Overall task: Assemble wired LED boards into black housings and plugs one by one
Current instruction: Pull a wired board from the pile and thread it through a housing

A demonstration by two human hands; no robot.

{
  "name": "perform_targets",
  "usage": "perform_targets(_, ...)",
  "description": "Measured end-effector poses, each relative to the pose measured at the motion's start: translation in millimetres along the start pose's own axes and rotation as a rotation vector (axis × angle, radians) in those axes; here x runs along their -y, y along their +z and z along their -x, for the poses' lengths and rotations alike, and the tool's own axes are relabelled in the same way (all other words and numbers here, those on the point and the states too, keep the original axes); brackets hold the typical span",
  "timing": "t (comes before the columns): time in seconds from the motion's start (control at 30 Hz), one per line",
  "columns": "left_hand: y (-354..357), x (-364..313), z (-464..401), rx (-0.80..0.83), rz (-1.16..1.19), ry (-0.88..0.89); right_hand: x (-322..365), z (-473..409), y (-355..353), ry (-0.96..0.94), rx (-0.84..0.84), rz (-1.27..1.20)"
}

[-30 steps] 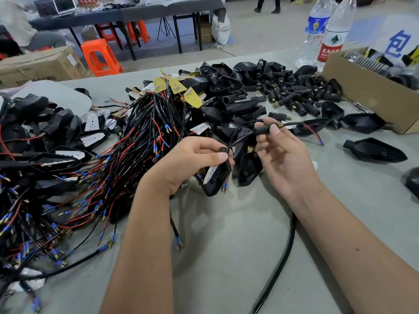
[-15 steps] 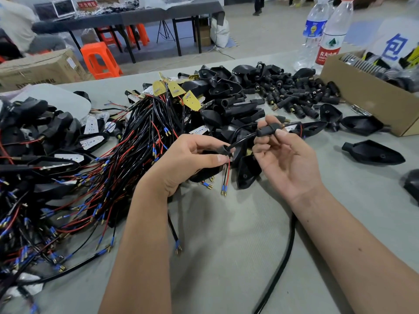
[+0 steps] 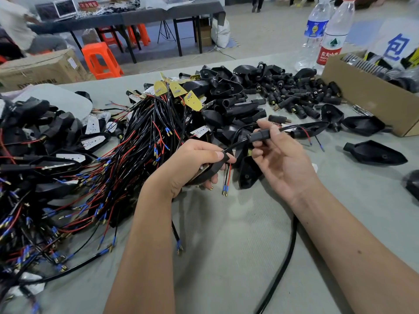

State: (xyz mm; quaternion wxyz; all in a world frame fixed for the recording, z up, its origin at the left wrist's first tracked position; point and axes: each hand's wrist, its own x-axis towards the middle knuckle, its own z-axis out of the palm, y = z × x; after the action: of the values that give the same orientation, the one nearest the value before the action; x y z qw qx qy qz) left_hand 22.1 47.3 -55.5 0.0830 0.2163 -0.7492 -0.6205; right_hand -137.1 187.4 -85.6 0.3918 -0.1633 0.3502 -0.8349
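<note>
My left hand [image 3: 192,164] grips a black housing [image 3: 209,172] by its neck, thumb and fingers curled round it. A black cable runs from that neck up to a black plug [image 3: 259,135], which my right hand [image 3: 280,159] pinches between thumb and fingertips. A red and a black wire [image 3: 226,180] with gold tips hang below the housing. A big bundle of wired LED boards [image 3: 145,141] lies just left of my hands. Loose black housings [image 3: 226,105] and plugs [image 3: 294,96] are heaped behind.
A cardboard box [image 3: 362,98] of parts stands at the far right with two water bottles [image 3: 331,37] behind it. Finished assemblies [image 3: 38,141] are piled at the left. Single housings [image 3: 376,154] lie at the right. A thick black cable [image 3: 285,257] crosses the grey table [image 3: 226,257] under my right arm.
The right hand has slid the plug along the cable, slightly away from the housing. The left hand turned the housing in its grip, and the red and black wire ends now hang lower.
</note>
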Motion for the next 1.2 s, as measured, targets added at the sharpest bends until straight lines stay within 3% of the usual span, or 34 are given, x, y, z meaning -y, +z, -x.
perform_targets(0.23,6.6,-0.5,-5.4,-0.146,-0.105,0.082,-3.1,-3.2,-2.1,-0.086,-0.109,0.132)
perform_targets(0.43,31.9,-6.6,-20.5,-0.290,-0.193,0.251,-6.7,-1.4,-1.8,-0.099,-0.014,0.248)
perform_targets(0.67,31.8,-1.1,-26.5,-0.238,-0.147,0.212,-8.0,-1.9,-2.2,-0.097,-0.024,0.247)
perform_targets(0.9,8.6,6.3,-13.4,-0.172,-0.219,0.178,1.2,-10.4,-12.2,-0.090,-0.179,-0.010)
perform_targets(1.03,-3.4,8.7,-5.2,-0.227,-0.134,0.188,8.0,-14.5,-19.3,-0.105,-0.217,-0.110)
perform_targets(1.2,10.8,7.1,-14.2,-0.280,-0.053,0.203,-4.5,-11.0,-11.1,-0.116,-0.036,0.276)
